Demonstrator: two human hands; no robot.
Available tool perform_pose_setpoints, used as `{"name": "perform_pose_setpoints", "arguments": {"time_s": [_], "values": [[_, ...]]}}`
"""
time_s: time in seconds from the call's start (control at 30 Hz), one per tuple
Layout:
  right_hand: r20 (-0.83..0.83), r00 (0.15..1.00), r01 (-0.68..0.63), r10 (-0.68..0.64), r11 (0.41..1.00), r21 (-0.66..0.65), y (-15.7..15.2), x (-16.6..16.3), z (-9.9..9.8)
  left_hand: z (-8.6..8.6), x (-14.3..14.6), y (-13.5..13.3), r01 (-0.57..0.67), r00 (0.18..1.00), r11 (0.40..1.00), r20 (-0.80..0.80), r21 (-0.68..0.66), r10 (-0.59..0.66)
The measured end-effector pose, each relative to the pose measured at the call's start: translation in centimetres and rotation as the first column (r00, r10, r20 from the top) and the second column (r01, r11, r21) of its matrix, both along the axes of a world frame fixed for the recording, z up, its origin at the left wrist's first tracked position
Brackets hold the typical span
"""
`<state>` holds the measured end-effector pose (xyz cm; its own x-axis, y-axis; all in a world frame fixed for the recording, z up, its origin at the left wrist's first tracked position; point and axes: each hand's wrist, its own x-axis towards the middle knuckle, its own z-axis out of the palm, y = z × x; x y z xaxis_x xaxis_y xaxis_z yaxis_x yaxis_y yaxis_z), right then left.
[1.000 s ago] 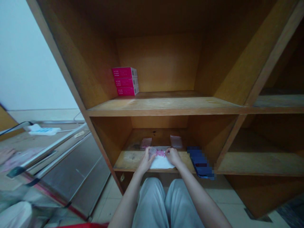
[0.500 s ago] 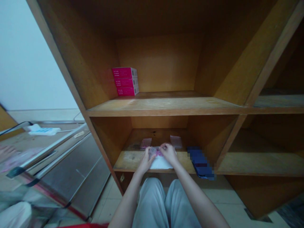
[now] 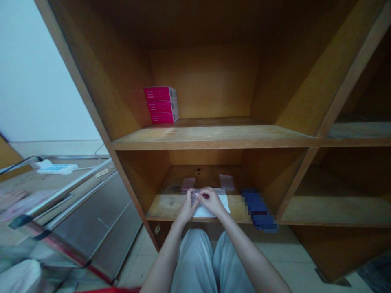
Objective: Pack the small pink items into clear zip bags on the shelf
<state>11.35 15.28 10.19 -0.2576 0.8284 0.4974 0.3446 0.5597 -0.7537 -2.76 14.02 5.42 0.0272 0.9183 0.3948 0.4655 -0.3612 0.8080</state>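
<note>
On the lower shelf (image 3: 165,206) of a wooden cabinet lies a white sheet (image 3: 224,202). My left hand (image 3: 188,206) and my right hand (image 3: 210,200) meet over it, fingers pinched on a small clear plastic bag (image 3: 195,194) with pink bits inside. Most of the pink bits are hidden under my right hand. Two more small clear bags (image 3: 187,184) (image 3: 227,181) lie just behind, deeper on the same shelf.
A dark blue blurred object (image 3: 259,209) lies on the shelf to the right of my hands. Three pink boxes (image 3: 161,104) are stacked on the upper shelf at its left. A metal rail (image 3: 61,191) and a white power strip (image 3: 58,167) are at the left.
My right hand has slid left across the white sheet until it meets my left hand, covering the pink bits. My left hand has stayed in place.
</note>
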Motion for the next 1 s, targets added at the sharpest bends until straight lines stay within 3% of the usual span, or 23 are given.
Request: {"name": "perform_pose_setpoints", "arguments": {"time_s": [0.2, 0.37, 0.53, 0.67, 1.0], "values": [[-0.035, 0.999, -0.04, 0.036, 0.992, -0.117, 0.2, 0.2, -1.0, 0.2, 0.2, 0.0, -0.02, 1.0, 1.0, 0.006, 0.016, 0.02], [-0.219, 0.976, -0.064, 0.009, 0.968, -0.244, 0.5, 0.5, -1.4, 1.1, 0.5, -0.5, 0.002, 1.0, 1.0, 0.026, 0.029, -0.003], [-0.403, 0.915, -0.121, 0.012, 0.962, -0.246, 0.2, 0.8, -0.8, 2.9, 0.7, -0.1, 0.073, 0.975, 0.996, 0.211, -0.049, -0.061], [-0.454, 0.891, -0.098, -0.029, 0.962, -0.253, 0.2, 0.9, -0.7, 3.9, 1.0, 0.3, 0.089, 0.926, 0.983, 0.378, -0.158, -0.023], [-0.589, 0.801, -0.049, -0.105, 0.969, -0.24, 0.6, 0.8, -3.1, 2.2, 1.7, 0.6, 0.141, 0.819, 0.977, 0.573, -0.161, -0.024]]}}
